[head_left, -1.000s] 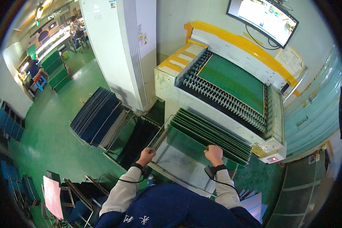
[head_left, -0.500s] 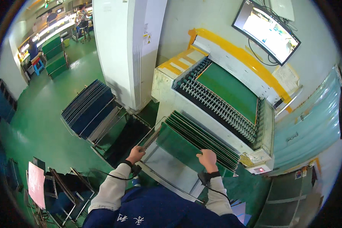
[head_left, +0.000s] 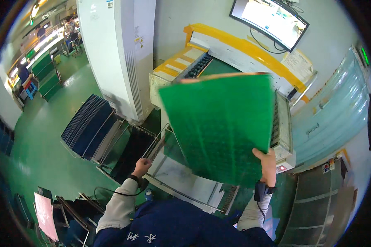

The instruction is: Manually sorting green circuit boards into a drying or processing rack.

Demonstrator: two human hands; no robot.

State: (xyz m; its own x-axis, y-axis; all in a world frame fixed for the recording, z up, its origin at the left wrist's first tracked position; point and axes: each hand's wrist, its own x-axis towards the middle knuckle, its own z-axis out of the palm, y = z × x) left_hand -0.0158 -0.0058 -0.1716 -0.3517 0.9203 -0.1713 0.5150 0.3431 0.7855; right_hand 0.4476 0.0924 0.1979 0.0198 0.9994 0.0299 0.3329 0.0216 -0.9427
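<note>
A large green circuit-board panel (head_left: pixel 222 127) is raised in front of me, tilted and blurred by motion, a copper-toned strip along its top edge. My right hand (head_left: pixel 268 164) grips its lower right edge, thumb on the near face. Beneath it stands a metal rack (head_left: pixel 231 199) with a pale base and comb-like side rails. My left hand (head_left: pixel 142 166) is closed at the rack's near left corner, round the rail. Part of another green panel (head_left: pixel 173 146) shows in the rack; the raised panel hides the rest. Behind is a roller machine (head_left: pixel 198 68), its bed mostly covered from view.
At the left, a second rack holds several dark blue panels (head_left: pixel 88 127). A white cabinet (head_left: pixel 111 57) rises behind it. More racks and a pink sheet (head_left: pixel 46 216) stand at lower left. A lit screen (head_left: pixel 270 20) hangs on the wall; translucent sheeting (head_left: pixel 329 115) covers the right.
The green panel has come up out of the rack in my right hand, which moved right. My left hand stays at the rack's corner. The view has shifted slightly right.
</note>
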